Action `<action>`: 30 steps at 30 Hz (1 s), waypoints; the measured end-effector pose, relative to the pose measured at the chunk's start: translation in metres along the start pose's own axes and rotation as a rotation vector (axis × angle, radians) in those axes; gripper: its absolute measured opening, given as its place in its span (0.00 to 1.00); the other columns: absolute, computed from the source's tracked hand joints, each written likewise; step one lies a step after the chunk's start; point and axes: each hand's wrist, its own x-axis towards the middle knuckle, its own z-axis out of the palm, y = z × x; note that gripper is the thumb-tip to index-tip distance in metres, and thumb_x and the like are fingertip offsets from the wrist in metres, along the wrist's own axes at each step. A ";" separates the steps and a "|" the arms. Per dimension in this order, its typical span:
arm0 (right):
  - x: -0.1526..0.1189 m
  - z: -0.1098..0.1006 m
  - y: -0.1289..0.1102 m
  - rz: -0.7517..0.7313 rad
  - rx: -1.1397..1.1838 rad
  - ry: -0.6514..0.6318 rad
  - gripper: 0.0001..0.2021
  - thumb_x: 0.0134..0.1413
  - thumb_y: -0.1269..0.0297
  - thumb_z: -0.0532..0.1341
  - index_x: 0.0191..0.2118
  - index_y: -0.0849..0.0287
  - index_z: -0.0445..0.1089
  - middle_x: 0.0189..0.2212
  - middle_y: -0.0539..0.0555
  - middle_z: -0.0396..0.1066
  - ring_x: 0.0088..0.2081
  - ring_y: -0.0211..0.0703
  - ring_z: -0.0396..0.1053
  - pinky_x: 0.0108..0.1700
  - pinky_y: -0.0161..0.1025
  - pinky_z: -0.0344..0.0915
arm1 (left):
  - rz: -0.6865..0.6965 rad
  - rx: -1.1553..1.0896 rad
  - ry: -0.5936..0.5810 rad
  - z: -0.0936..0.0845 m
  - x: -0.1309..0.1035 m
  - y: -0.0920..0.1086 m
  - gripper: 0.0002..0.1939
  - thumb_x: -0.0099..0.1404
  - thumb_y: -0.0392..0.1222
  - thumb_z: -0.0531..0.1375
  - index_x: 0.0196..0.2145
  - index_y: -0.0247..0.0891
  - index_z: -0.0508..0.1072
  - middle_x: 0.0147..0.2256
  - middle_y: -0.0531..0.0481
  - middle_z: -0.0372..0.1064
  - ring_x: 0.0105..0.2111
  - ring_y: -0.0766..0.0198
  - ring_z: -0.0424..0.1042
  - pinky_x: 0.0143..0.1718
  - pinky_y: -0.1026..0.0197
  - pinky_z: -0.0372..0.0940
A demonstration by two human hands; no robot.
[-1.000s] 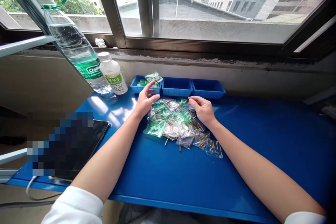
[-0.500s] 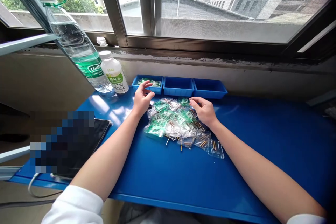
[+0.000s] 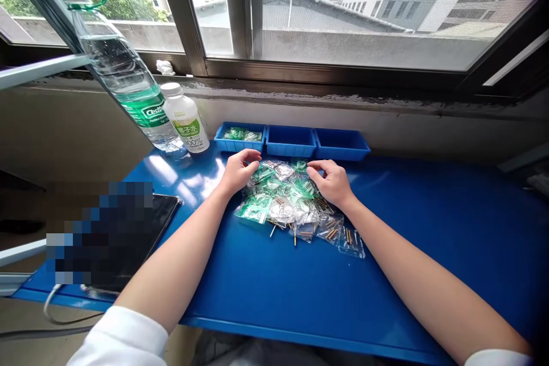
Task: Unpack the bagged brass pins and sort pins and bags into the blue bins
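Small clear plastic bags (image 3: pixel 278 194), some with green on them, lie heaped on the blue table. Thin gold and dark pins show inside several of them. My left hand (image 3: pixel 241 172) is over the heap's far left edge, thumb and fingers apart, holding nothing that I can see. At the far right side of the heap, my right hand (image 3: pixel 332 182) has its thumb and fingertips brought together beside a green-marked bag (image 3: pixel 299 165). Whatever may be between those fingertips is too small to make out. Behind the left hand, a blue bin (image 3: pixel 220 144) contains green-and-clear bags.
Two more blue bins (image 3: pixel 290 152) stand in the row along the wall. A white drink bottle (image 3: pixel 187 117) and a large water bottle (image 3: pixel 128 80) are at the back left. A dark tablet (image 3: pixel 150 229) with a cable lies on the left of the table (image 3: pixel 266 286).
My left hand has come down and to the right, from in front of the left bin to the edge of the heap. The right hand has barely shifted.
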 end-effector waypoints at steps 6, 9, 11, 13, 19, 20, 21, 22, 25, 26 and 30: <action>-0.003 -0.007 0.001 -0.184 0.019 -0.195 0.14 0.51 0.62 0.61 0.44 0.57 0.74 0.43 0.58 0.73 0.48 0.53 0.65 0.48 0.50 0.65 | 0.018 0.147 -0.071 0.001 -0.004 0.005 0.12 0.56 0.40 0.58 0.37 0.35 0.76 0.37 0.47 0.77 0.37 0.60 0.74 0.37 0.60 0.66; -0.004 -0.009 0.002 -0.285 -0.058 -0.343 0.17 0.52 0.60 0.61 0.48 0.57 0.72 0.45 0.60 0.68 0.51 0.56 0.61 0.52 0.53 0.62 | 0.018 0.163 -0.084 0.001 -0.004 0.004 0.12 0.57 0.41 0.58 0.37 0.36 0.76 0.38 0.48 0.77 0.38 0.59 0.74 0.38 0.60 0.66; -0.005 -0.009 0.001 -0.300 -0.111 -0.408 0.18 0.53 0.58 0.60 0.49 0.57 0.71 0.45 0.61 0.66 0.52 0.57 0.59 0.53 0.55 0.60 | 0.021 0.170 -0.088 0.001 -0.003 0.004 0.12 0.57 0.41 0.58 0.37 0.36 0.76 0.38 0.48 0.77 0.38 0.59 0.74 0.38 0.60 0.66; -0.005 -0.010 0.000 -0.289 -0.132 -0.442 0.16 0.54 0.58 0.60 0.47 0.57 0.71 0.45 0.61 0.64 0.52 0.57 0.57 0.53 0.56 0.59 | 0.023 0.172 -0.086 0.000 -0.004 0.004 0.12 0.57 0.41 0.58 0.37 0.36 0.76 0.38 0.47 0.77 0.38 0.59 0.74 0.38 0.60 0.66; -0.005 -0.011 -0.001 -0.272 -0.078 -0.416 0.12 0.51 0.59 0.62 0.41 0.57 0.67 0.44 0.59 0.64 0.50 0.55 0.58 0.52 0.53 0.58 | 0.024 0.168 -0.082 0.001 -0.005 0.006 0.12 0.57 0.41 0.58 0.37 0.36 0.76 0.38 0.47 0.77 0.37 0.59 0.74 0.38 0.60 0.66; -0.005 -0.011 0.000 -0.275 -0.072 -0.409 0.12 0.51 0.59 0.62 0.40 0.57 0.67 0.43 0.59 0.65 0.49 0.54 0.58 0.51 0.53 0.59 | 0.025 0.169 -0.081 0.001 -0.005 0.006 0.12 0.57 0.41 0.58 0.37 0.36 0.77 0.38 0.47 0.77 0.37 0.59 0.74 0.38 0.60 0.66; -0.005 -0.011 0.000 -0.279 -0.068 -0.400 0.11 0.50 0.59 0.62 0.39 0.57 0.67 0.42 0.59 0.65 0.48 0.53 0.59 0.51 0.52 0.59 | 0.027 0.169 -0.080 0.001 -0.005 0.006 0.12 0.57 0.41 0.58 0.37 0.36 0.77 0.38 0.47 0.77 0.37 0.59 0.74 0.38 0.60 0.66; -0.005 -0.011 0.000 -0.284 -0.062 -0.390 0.11 0.50 0.60 0.62 0.39 0.57 0.66 0.41 0.58 0.66 0.47 0.53 0.59 0.49 0.51 0.60 | 0.029 0.168 -0.078 0.001 -0.005 0.006 0.12 0.57 0.41 0.58 0.37 0.36 0.77 0.38 0.47 0.77 0.37 0.60 0.73 0.37 0.60 0.66; -0.005 -0.011 0.000 -0.276 -0.024 -0.337 0.08 0.49 0.61 0.62 0.35 0.57 0.66 0.35 0.56 0.67 0.41 0.49 0.62 0.43 0.46 0.62 | 0.033 0.162 -0.075 0.000 -0.005 0.006 0.11 0.57 0.41 0.58 0.36 0.36 0.77 0.37 0.47 0.77 0.37 0.60 0.73 0.37 0.61 0.66; -0.005 -0.010 -0.001 -0.254 -0.002 -0.306 0.08 0.49 0.61 0.62 0.34 0.57 0.66 0.33 0.55 0.68 0.38 0.47 0.63 0.40 0.44 0.62 | 0.034 0.160 -0.075 0.000 -0.005 0.006 0.11 0.57 0.41 0.58 0.36 0.36 0.77 0.37 0.47 0.77 0.37 0.60 0.73 0.37 0.61 0.66; -0.005 -0.009 -0.004 -0.059 0.166 -0.208 0.08 0.50 0.58 0.62 0.31 0.58 0.68 0.26 0.51 0.67 0.25 0.39 0.61 0.28 0.39 0.60 | 0.046 0.151 -0.061 0.000 -0.005 0.007 0.11 0.56 0.41 0.58 0.36 0.36 0.77 0.37 0.48 0.76 0.37 0.59 0.73 0.37 0.60 0.67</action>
